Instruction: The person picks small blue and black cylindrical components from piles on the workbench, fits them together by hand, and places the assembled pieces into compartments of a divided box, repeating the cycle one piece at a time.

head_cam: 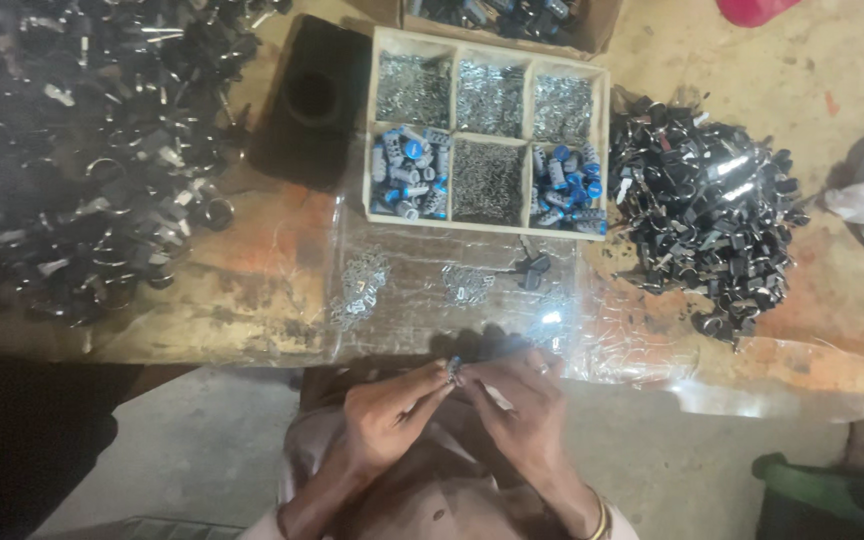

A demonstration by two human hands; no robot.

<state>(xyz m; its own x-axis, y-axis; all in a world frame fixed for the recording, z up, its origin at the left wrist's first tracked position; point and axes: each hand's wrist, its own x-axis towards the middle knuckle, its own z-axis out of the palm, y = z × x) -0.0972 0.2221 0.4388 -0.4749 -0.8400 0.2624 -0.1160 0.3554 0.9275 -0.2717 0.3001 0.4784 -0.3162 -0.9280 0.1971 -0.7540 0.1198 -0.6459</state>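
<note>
My left hand (387,415) and my right hand (517,400) meet at the near edge of the workbench, fingertips pinched together on one small metal and blue part (454,368). A thin pale piece sticks out under my right fingers. Just beyond my hands, on a clear plastic sheet (612,340), lie two small heaps of shiny metal clips (360,285) and one black part (532,268). Farther back stands a wooden six-compartment tray (449,134) with silver bits and blue-grey cylinders.
A large heap of black parts (707,215) lies right of the tray and a bigger one (82,150) covers the left of the bench. A dark block with a round hole (310,100) sits left of the tray. A cardboard box (512,20) stands behind.
</note>
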